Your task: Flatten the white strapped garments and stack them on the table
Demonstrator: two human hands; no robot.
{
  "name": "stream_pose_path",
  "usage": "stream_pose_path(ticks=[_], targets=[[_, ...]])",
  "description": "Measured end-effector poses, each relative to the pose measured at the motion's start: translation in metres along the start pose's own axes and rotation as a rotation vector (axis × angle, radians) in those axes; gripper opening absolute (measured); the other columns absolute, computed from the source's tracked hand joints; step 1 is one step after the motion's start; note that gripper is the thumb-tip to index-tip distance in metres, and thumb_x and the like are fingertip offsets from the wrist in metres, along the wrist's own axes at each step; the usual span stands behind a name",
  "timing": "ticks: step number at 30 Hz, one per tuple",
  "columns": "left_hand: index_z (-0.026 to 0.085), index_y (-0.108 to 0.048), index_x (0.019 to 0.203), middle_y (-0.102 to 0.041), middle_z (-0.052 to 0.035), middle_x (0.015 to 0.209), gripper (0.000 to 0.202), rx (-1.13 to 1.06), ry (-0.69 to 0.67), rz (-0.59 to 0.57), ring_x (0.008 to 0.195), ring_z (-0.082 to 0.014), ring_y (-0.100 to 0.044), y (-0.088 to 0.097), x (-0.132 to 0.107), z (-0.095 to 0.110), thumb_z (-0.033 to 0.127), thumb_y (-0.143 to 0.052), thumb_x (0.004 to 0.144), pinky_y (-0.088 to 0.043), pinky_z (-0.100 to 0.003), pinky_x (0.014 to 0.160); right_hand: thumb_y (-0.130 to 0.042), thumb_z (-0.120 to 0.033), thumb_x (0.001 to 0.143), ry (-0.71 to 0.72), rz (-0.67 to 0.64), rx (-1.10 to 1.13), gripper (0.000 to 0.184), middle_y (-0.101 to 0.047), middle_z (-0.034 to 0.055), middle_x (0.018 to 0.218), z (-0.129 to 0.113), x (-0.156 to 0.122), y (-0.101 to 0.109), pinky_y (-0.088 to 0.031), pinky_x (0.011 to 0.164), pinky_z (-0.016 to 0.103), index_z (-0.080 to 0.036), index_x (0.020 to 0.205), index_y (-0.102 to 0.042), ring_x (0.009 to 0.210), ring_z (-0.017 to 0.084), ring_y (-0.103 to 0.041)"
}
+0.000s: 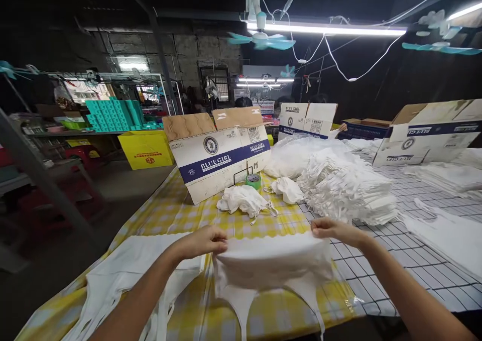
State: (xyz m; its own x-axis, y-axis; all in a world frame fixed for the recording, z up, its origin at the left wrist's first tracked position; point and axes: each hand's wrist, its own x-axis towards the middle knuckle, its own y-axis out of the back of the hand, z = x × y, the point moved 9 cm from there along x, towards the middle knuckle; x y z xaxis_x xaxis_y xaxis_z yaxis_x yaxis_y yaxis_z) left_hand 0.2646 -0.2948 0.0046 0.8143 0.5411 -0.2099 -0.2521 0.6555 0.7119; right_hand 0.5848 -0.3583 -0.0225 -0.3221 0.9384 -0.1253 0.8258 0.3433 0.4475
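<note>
A white garment with straps [273, 265] lies on the yellow checked tablecloth [176, 210] in front of me. My left hand [205, 240] pinches its top left corner, fingers closed on the cloth. My right hand [331, 229] grips the top right corner in the same way. The straps hang toward me over the table's near edge. Flat white garments [124, 275] lie under my left forearm.
A Blue Girl cardboard box [222, 155] stands ahead, with a green tape roll [253, 181] and crumpled white pieces [244, 200] beside it. A tall stack of white garments [350, 185] sits at the right, more boxes [425, 130] behind. Floor and shelves lie left.
</note>
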Motion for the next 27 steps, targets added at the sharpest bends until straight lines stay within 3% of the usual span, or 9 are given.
stream_pose_path(ticks=[2,5,7,9,11,15,19,23,27], targets=[[0.016,-0.05,0.068,-0.043,0.0039,0.064,0.025,-0.004,0.021,0.012,0.059,-0.0101,-0.039,0.008,0.001,-0.002,0.04,-0.05,0.076,-0.029,-0.02,0.053,-0.052,-0.048,0.079,0.002,0.047,-0.031,0.032,-0.044,-0.0028,0.065,0.001,0.006,0.01,-0.034,0.055,0.021,-0.017,0.073,-0.051,0.059,0.01,-0.041],[0.016,-0.059,0.082,-0.054,0.0008,0.076,0.021,0.11,0.172,0.206,0.069,-0.0141,-0.049,0.014,0.019,-0.028,0.033,-0.055,0.071,-0.038,-0.022,0.062,-0.052,-0.043,0.077,-0.087,0.218,-0.273,0.027,-0.052,-0.0002,0.068,0.023,0.029,0.016,-0.04,0.056,0.023,-0.017,0.075,-0.056,0.062,0.013,-0.048],[0.016,-0.057,0.104,-0.056,-0.0045,0.099,0.038,0.159,0.253,0.316,0.085,-0.0181,-0.053,0.003,0.034,-0.047,0.023,-0.055,0.067,-0.041,-0.026,0.075,-0.054,-0.033,0.075,-0.135,0.334,-0.397,0.02,-0.058,0.0048,0.08,0.041,0.046,0.009,-0.043,0.065,0.027,-0.015,0.083,-0.059,0.072,0.017,-0.054],[0.014,-0.045,0.123,-0.046,-0.0116,0.121,0.057,0.203,0.334,0.427,0.107,-0.0233,-0.047,-0.014,0.043,-0.062,0.018,-0.053,0.067,-0.037,-0.031,0.089,-0.053,-0.025,0.073,-0.153,0.442,-0.452,0.032,-0.057,0.0123,0.102,0.055,0.057,-0.004,-0.042,0.08,0.033,-0.012,0.101,-0.057,0.091,0.022,-0.054],[0.012,-0.036,0.131,-0.036,-0.015,0.131,0.063,0.243,0.397,0.512,0.12,-0.0272,-0.036,-0.033,0.043,-0.073,0.018,-0.05,0.07,-0.03,-0.037,0.097,-0.049,-0.024,0.075,-0.172,0.547,-0.498,0.046,-0.046,0.0178,0.123,0.067,0.059,-0.019,-0.035,0.092,0.038,-0.01,0.119,-0.048,0.109,0.027,-0.046],[0.017,-0.038,0.132,-0.044,-0.0117,0.123,0.055,0.377,0.465,0.618,0.118,-0.0259,-0.04,-0.063,0.025,-0.087,0.022,-0.046,0.077,-0.03,-0.038,0.098,-0.037,-0.033,0.086,-0.193,0.673,-0.697,0.048,-0.035,0.0128,0.138,0.084,0.049,-0.048,-0.026,0.099,0.042,-0.016,0.131,-0.04,0.124,0.029,-0.033],[0.019,-0.041,0.13,-0.052,-0.0088,0.114,0.046,0.375,0.47,0.609,0.108,-0.0198,-0.049,-0.074,0.016,-0.099,0.019,-0.036,0.084,-0.037,-0.031,0.091,-0.029,-0.04,0.091,-0.18,0.68,-0.868,0.046,-0.035,0.0072,0.14,0.089,0.045,-0.064,-0.023,0.101,0.04,-0.022,0.131,-0.041,0.128,0.024,-0.028],[0.018,-0.039,0.127,-0.053,-0.0089,0.119,0.045,0.3,0.591,0.579,0.107,-0.0185,-0.051,-0.062,0.023,-0.109,0.025,-0.041,0.083,-0.039,-0.028,0.086,-0.031,-0.035,0.09,-0.264,0.886,-0.884,0.044,-0.042,0.0122,0.133,0.082,0.029,-0.048,-0.028,0.093,0.039,-0.016,0.129,-0.039,0.12,0.024,-0.037],[0.011,-0.052,0.106,-0.06,-0.0162,0.105,0.039,0.292,0.755,0.577,0.095,-0.0267,-0.058,-0.044,0.031,-0.117,0.04,-0.043,0.081,-0.042,-0.034,0.073,-0.039,-0.038,0.087,-0.45,1.009,-0.819,0.034,-0.058,0.0129,0.102,0.089,0.012,-0.034,-0.032,0.079,0.04,-0.014,0.108,-0.052,0.095,0.027,-0.049]])
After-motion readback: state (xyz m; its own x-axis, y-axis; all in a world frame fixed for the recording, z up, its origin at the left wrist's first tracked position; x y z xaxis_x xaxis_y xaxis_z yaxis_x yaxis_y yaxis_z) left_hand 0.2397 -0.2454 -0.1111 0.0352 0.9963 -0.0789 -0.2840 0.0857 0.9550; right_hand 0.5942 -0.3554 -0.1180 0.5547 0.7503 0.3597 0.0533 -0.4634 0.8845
